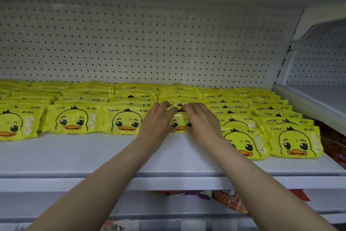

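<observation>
Rows of yellow wet-wipe packs with a duck face fill a white shelf (78,154). Both hands reach to the front pack of the middle row (180,121). My left hand (158,121) grips its left side, fingers curled over the top edge and thumb at the bottom. My right hand (201,120) grips its right side the same way. Most of that pack is hidden behind the hands. Neighbouring front packs stand to the left (124,120) and lie further forward to the right (243,142).
A white pegboard (149,43) backs the shelf. Another white shelf (314,97) adjoins at the right. Below the shelf's front lip, red and purple snack bags (228,199) show on a lower level. Bare shelf surface lies in front of the left rows.
</observation>
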{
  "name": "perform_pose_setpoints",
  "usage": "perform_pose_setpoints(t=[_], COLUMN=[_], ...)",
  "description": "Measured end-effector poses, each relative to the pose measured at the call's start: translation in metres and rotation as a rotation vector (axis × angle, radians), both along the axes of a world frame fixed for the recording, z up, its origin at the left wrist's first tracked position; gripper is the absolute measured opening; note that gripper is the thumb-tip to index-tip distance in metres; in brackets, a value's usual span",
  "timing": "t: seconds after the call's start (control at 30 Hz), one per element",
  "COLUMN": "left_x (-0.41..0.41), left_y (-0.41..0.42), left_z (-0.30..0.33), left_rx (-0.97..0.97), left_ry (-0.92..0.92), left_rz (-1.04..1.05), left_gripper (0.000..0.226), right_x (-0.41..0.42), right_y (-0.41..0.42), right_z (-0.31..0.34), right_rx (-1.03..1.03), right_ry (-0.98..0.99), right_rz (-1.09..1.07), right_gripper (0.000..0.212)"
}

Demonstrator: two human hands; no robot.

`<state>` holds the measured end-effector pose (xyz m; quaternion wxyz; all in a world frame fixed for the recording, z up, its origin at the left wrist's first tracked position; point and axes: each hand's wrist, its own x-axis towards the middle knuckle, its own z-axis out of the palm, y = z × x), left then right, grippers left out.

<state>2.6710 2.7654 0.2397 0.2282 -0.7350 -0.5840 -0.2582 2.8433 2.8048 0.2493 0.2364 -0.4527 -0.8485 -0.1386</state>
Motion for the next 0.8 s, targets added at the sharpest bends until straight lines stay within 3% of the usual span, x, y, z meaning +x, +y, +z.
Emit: perform_pose_setpoints(t=[0.13,0.4,0.57,0.8], left_x=[-0.004,-0.004,0.002,0.002], left_y=[-0.009,-0.001,0.004,0.009], left_z=[-0.001,-0.002,0.004,-0.006], left_rx=[-0.009,-0.026,-0.042,-0.018], left_ry=[0.027,0.043,0.009,-0.138], left_rz=[-0.077,-0.027,0.031,-0.019], left_gripper=[0.074,0.077,0.072,0.055], right_x=[0.005,-0.003,-0.006,0.0], right_y=[-0.003,0.001,0.001,-0.002], right_z=[-0.001,0.01,0.016,0.01], right_rx=[0.032,-0.032,-0.068,-0.18], right_ry=[-0.003,-0.055,-0.074,0.058], right_rz=[-0.065,-0.091,-0.095,-0.027], right_gripper=[0.066,0.066,0.064,0.071])
